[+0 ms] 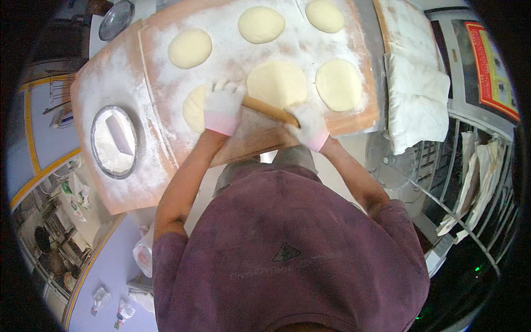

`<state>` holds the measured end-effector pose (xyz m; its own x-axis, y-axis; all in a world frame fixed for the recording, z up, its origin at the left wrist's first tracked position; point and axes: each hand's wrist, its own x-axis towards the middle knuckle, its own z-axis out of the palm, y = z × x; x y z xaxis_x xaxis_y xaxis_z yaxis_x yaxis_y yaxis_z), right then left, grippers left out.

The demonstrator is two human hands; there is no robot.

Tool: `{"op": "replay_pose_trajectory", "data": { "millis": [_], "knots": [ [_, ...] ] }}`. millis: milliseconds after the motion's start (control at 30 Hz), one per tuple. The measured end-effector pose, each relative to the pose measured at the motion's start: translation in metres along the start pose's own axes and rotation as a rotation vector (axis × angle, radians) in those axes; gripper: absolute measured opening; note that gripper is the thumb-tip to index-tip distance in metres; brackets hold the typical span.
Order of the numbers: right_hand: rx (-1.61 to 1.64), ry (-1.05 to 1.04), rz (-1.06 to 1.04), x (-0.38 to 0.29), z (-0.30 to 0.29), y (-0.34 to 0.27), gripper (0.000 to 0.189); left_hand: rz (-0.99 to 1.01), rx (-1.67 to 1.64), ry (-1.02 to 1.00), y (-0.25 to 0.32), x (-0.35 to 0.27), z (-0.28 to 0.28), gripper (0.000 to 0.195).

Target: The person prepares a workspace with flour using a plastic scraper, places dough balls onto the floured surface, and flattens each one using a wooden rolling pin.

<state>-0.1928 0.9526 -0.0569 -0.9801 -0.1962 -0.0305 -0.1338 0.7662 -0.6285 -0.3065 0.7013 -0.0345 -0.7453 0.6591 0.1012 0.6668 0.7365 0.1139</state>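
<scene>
A wooden rolling pin [267,109] slants across the near edge of a flattened round of dough [277,83]. My left hand [224,103], in a white glove with a pink cuff, grips its left end and partly covers another dough round [193,108]. Gloved the same way, my right hand [308,123] closes around the right end. To the right of the pin lies one more flat round [339,85]. Farther back sit three thicker-looking rounds: one at the left [190,48], one in the middle [261,25] and one at the right [325,15].
Flour coats the wooden board [348,120]. On its left section stands a metal bowl [96,159] of flour with a rectangular scoop or scraper [119,135] inside. A white cloth [417,103] drapes over a board at the right. A round metal lid or pan [116,20] lies far left.
</scene>
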Motion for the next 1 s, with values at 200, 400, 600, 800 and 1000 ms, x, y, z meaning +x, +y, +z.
{"op": "replay_pose_trajectory", "data": {
  "millis": [200, 400, 600, 800, 1000],
  "knots": [
    [0.065, 0.288, 0.229, 0.068, 0.021, 0.050, 0.057, -0.470, -0.130, -0.033, -0.038, -0.058, -0.014, 0.026],
    [-0.277, 0.157, 0.255, 0.098, 0.018, 0.008, 0.073, -1.058, -0.361, -0.035, -0.016, -0.103, -0.038, 0.037],
    [-0.420, 0.128, 0.015, 0.115, 0.017, 0.017, 0.074, -1.202, -0.377, 0.002, -0.009, -0.114, -0.027, 0.038],
    [-0.335, 0.030, 0.005, 0.144, 0.038, 0.004, 0.068, -1.232, -0.378, 0.013, -0.005, -0.100, -0.033, 0.039],
    [-0.392, -0.013, -0.035, 0.131, 0.030, -0.030, 0.067, -1.223, -0.401, 0.020, -0.011, -0.104, -0.027, 0.047]
  ]
}}
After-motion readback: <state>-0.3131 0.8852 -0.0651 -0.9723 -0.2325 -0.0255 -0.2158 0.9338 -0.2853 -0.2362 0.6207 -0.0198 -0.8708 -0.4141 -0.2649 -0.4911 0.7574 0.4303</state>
